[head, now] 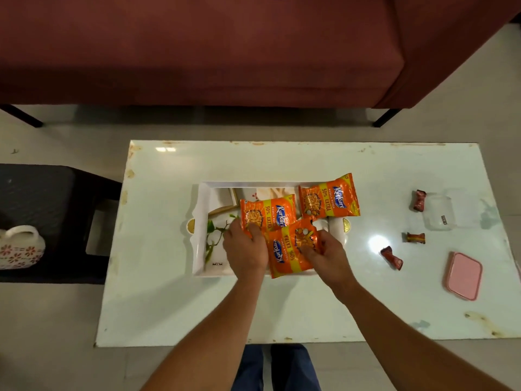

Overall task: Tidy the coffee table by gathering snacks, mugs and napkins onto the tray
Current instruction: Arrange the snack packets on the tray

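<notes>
A white printed tray (201, 221) lies in the middle of the pale coffee table (282, 311). Three orange snack packets sit on it: one at the back right (328, 199), one in the middle (270, 211), one at the front (290, 251). My left hand (245, 246) grips the near edge of the middle packet. My right hand (328, 253) pinches the right side of the front packet. Three wrapped candies lie on the table to the right: far (418, 200), middle (414, 238), near (392, 258).
A clear plastic container (441, 213) and a pink lid (463, 276) lie near the table's right end. A dark stool (48, 201) with a patterned white mug (21, 246) stands to the left. A maroon sofa (225, 46) runs behind the table.
</notes>
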A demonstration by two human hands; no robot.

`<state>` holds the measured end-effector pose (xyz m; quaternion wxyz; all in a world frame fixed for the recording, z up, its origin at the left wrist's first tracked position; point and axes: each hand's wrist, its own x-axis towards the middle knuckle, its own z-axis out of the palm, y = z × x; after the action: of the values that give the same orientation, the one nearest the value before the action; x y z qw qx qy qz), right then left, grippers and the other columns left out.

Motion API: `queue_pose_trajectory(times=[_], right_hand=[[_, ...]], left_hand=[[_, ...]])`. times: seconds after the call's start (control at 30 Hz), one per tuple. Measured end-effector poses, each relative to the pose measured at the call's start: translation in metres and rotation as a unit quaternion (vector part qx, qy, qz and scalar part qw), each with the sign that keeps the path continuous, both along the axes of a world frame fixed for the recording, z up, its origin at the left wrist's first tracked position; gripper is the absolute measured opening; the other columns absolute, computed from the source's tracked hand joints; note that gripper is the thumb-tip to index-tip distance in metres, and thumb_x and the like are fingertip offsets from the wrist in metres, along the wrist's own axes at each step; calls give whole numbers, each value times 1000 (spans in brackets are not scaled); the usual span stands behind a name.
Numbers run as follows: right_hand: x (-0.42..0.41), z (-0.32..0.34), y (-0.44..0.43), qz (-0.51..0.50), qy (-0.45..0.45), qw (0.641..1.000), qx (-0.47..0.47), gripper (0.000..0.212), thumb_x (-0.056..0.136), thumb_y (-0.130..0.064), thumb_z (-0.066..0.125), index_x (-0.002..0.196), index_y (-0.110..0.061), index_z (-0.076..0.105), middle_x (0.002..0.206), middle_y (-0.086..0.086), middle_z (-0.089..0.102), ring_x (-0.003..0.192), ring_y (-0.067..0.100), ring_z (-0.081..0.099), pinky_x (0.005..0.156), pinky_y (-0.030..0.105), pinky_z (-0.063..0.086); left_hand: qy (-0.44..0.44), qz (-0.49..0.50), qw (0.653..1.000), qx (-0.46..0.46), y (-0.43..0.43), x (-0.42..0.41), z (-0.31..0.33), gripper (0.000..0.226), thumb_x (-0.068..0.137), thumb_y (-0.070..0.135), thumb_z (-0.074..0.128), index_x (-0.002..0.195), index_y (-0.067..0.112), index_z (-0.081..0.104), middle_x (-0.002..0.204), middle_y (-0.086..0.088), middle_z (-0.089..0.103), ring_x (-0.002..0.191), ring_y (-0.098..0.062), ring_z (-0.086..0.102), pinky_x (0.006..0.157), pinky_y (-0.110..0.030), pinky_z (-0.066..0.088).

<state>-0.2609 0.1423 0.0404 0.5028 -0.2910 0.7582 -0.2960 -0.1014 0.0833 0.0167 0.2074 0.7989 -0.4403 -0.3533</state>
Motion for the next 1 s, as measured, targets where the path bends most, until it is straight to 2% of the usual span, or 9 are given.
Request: queue_pose_trajectory(times=[0.13,0.23,0.37,0.47,0.57,0.63,0.73,0.83,1.0], right_hand=[[14,-13,-7,52,-30,998,18,23,91,-23,74,112,-18,65,109,2,75,99,17,72,89,40,60],[42,-17,-16,106,-42,993,3,35,96,-45,64,126,-26,65,117,-9,71,105,14,68,95,36,55],[65,-20,-28,124,163,976,-73,49,100,-56,38,108,-21,71,113,3,65,104,22,60,86,37,50],[59,-24,-49,14,259,966,-6,39,99,-43,52,126,-15,59,128,13,59,116,32,57,89,43,50],[54,-30,-64,12,213,968,135,56,93,-49,62,137,-17,47,131,11,63,120,36,60,95,46,49],[52,-32,-71,16,181,971,157,53,88,-52,67,129,-20,56,123,7,68,116,35,62,96,44,50],[44,-33,-73,1,104,986,128,41,82,-48,72,112,-20,71,109,2,74,106,28,67,95,45,54],[28,-21,-64,-17,38,997,61,23,83,-37,75,101,-25,68,102,-2,73,100,24,68,93,49,56],[-24,16,-29,-41,-3,999,-23,27,93,-28,71,118,-20,62,111,-2,72,98,19,70,77,43,62]], left_hand=[[-52,-69,995,-44,-13,2,4,39,99,43,45,128,20,57,119,-8,62,111,-29,57,85,-42,49],[-78,-133,984,-86,-6,9,2,43,98,47,42,129,22,57,121,-6,62,111,-27,57,86,-42,51],[-112,-185,971,-105,5,27,-14,39,94,40,44,121,19,62,116,-6,66,109,-27,58,91,-42,49],[-171,-222,955,-94,8,41,-25,31,87,25,59,117,20,67,119,-5,65,113,-28,57,99,-42,44],[-201,-249,946,-58,9,53,-26,35,82,20,61,116,24,70,121,-5,66,115,-29,57,105,-44,41],[-200,-248,947,-39,5,55,-24,38,81,19,66,119,22,67,123,-6,65,118,-30,56,107,-46,41],[-193,-264,944,-37,0,52,-18,47,81,21,69,127,18,60,129,-7,61,123,-30,54,109,-44,41],[-134,-217,964,-80,-5,35,-4,45,90,17,58,135,16,54,132,-8,60,124,-27,54,103,-39,46],[71,-161,983,-58,1,-19,14,36,103,31,43,137,21,52,128,-5,63,117,-22,61,95,-34,52]])
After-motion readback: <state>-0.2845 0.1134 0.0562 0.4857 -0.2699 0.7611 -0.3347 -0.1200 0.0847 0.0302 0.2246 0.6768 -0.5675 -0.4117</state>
